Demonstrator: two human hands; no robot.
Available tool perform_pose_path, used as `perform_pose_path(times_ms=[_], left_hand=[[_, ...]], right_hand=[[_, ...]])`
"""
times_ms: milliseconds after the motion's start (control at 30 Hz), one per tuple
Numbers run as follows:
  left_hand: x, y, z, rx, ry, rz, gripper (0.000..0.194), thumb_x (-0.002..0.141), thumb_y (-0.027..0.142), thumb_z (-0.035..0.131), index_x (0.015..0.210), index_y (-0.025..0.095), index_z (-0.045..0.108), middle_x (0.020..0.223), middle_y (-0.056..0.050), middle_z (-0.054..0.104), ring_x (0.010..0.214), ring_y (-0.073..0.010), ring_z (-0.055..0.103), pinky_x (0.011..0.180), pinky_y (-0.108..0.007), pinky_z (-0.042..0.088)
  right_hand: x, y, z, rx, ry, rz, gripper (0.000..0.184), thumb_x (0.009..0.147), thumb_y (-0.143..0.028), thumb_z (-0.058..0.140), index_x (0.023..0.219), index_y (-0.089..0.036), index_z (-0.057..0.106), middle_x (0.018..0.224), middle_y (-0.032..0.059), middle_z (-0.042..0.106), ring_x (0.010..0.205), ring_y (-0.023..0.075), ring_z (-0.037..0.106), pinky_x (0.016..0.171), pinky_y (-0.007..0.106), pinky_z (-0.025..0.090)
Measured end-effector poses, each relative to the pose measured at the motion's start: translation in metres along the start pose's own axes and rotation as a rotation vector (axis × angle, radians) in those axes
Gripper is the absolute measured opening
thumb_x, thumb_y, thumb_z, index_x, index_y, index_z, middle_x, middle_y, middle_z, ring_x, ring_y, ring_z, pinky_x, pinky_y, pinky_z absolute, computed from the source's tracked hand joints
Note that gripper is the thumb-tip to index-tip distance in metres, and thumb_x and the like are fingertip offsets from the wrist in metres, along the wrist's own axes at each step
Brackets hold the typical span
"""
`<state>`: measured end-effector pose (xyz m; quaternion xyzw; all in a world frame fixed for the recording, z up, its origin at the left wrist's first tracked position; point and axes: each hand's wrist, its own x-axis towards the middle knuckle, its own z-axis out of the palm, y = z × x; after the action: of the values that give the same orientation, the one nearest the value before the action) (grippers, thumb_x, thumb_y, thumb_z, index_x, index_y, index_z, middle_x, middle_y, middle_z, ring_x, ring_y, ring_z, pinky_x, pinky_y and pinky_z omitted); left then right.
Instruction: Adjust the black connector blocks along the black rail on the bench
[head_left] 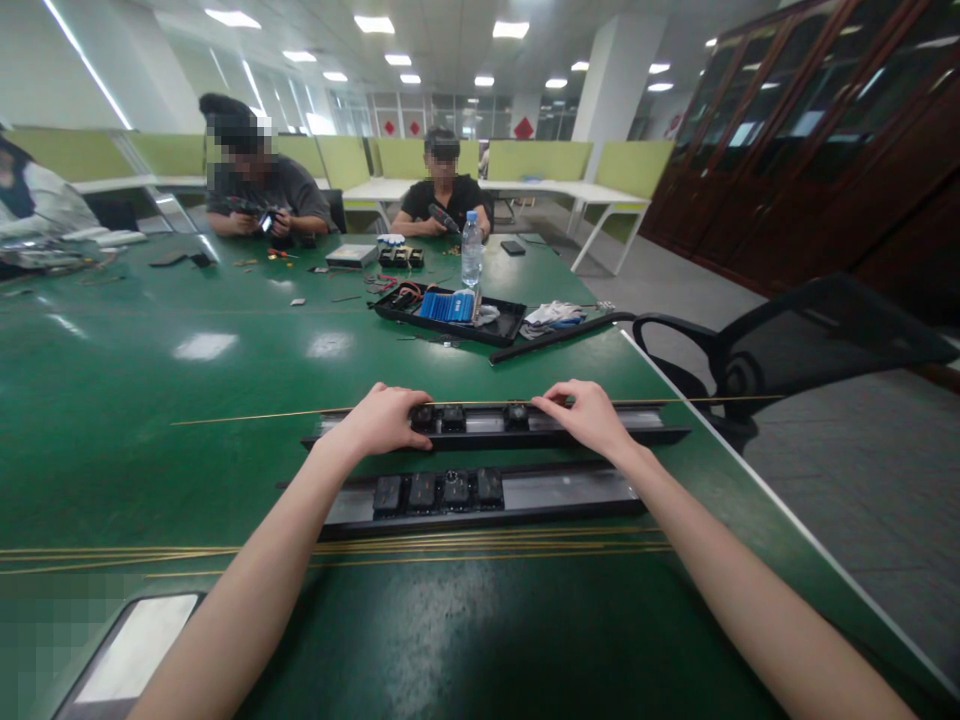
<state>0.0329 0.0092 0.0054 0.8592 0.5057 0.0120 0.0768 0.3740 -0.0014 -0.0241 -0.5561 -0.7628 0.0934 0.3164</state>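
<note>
A blue-capped bottle (471, 252) stands just behind a black tray (511, 321).

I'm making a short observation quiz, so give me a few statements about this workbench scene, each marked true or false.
1. The right hand has its thumb and a finger at a thin golden rod. True.
2. The near black channel holds two black blocks. False: it holds four, side by side.
3. The left hand is at the far black channel. True.
4. The clear plastic bottle has a red cap. False: the cap is blue.
5. The mesh-backed chair is on the picture's left side. False: it is on the right.
</note>
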Motion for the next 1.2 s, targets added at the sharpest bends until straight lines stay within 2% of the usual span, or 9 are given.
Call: perform_pose_path(times_ms=[200,500,933,1200], left_hand=[[0.0008,-0.0030,0.0022,-0.036,-0.005,-0.006,0.068,0.069,0.053,0.077,0.128,0.022,0.066,0.122,-0.010,0.072,0.112,-0.0315,0.065,0.093,-0.036,0.050],[0.0003,-0.0041,0.0000,-0.075,-0.017,-0.032,0.066,0.068,0.055,0.077,0.126,0.025,0.066,0.124,-0.008,0.072,0.113,-0.0311,0.065,0.093,-0.036,0.051],[-0.0013,-0.0043,-0.0025,-0.016,-0.015,-0.101,0.072,0.065,0.066,0.075,0.126,0.029,0.066,0.124,-0.007,0.073,0.112,-0.0316,0.067,0.088,-0.035,0.053],[-0.0025,-0.0029,-0.0044,-0.032,0.001,-0.106,0.072,0.064,0.067,0.076,0.123,0.026,0.068,0.119,-0.008,0.074,0.108,-0.0325,0.068,0.086,-0.037,0.054]], right_hand=[[-0.0007,0.0028,0.0011,0.003,0.000,0.010,0.039,0.088,-0.056,0.061,0.075,-0.023,0.075,0.078,0.0050,0.074,0.072,0.0207,0.065,0.070,0.033,0.046],[-0.0006,0.0063,0.0045,-0.011,0.009,0.005,0.041,0.088,-0.058,0.059,0.077,-0.023,0.075,0.078,0.0053,0.075,0.073,0.0214,0.066,0.071,0.033,0.046],[-0.0005,0.0034,0.0010,-0.040,0.010,0.013,0.041,0.090,-0.057,0.057,0.075,-0.024,0.076,0.079,0.0046,0.076,0.073,0.0215,0.067,0.070,0.033,0.046],[0.0006,0.0069,-0.0043,0.021,-0.060,0.036,0.040,0.089,-0.057,0.058,0.076,-0.023,0.076,0.082,0.0037,0.077,0.075,0.0213,0.069,0.071,0.032,0.047]])
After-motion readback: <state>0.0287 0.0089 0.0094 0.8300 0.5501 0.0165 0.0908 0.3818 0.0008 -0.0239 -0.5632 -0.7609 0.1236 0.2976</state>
